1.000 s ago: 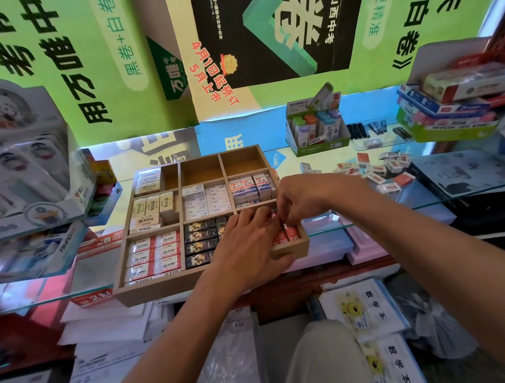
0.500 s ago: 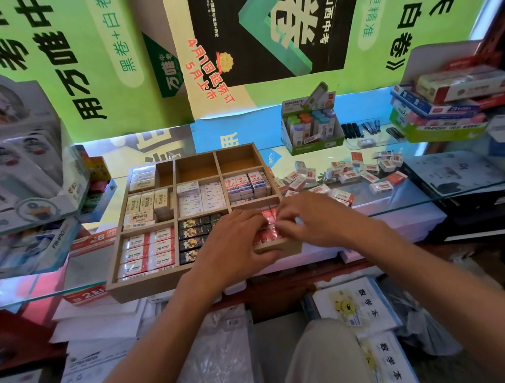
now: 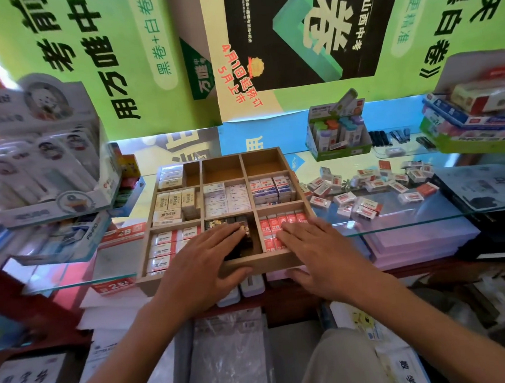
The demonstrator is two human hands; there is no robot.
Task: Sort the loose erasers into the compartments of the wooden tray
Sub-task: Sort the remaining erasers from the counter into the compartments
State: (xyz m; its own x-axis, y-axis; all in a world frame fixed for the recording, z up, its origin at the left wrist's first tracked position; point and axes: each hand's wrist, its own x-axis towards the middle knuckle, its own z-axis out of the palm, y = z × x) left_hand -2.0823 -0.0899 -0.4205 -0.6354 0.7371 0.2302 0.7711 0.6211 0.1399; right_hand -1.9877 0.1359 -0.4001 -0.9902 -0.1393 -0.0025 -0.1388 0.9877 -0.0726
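Observation:
The wooden tray [image 3: 252, 265] sits on the glass counter, most compartments filled with boxed erasers. My left hand [image 3: 203, 267] lies flat with straight fingers over the black erasers [image 3: 241, 222] in the near middle compartment. My right hand [image 3: 319, 255] lies flat over the red-and-white 2B erasers [image 3: 280, 220] in the near right compartment, its thumb below the tray's front wall. Neither hand holds anything. Several loose red-and-white erasers [image 3: 366, 188] lie scattered on the glass to the right of the tray.
Two back compartments [image 3: 262, 163] of the tray hold nothing. A green display box [image 3: 335, 130] of correction items stands behind the loose erasers. Stacked boxes [image 3: 478, 116] fill the right, packaged goods [image 3: 40, 165] the left. The glass edge [image 3: 414, 222] runs just right of my hand.
Both hands have gone from pinching and arranging red erasers in the near right compartment to lying flat over the near compartments, and have drawn back toward the tray's front edge.

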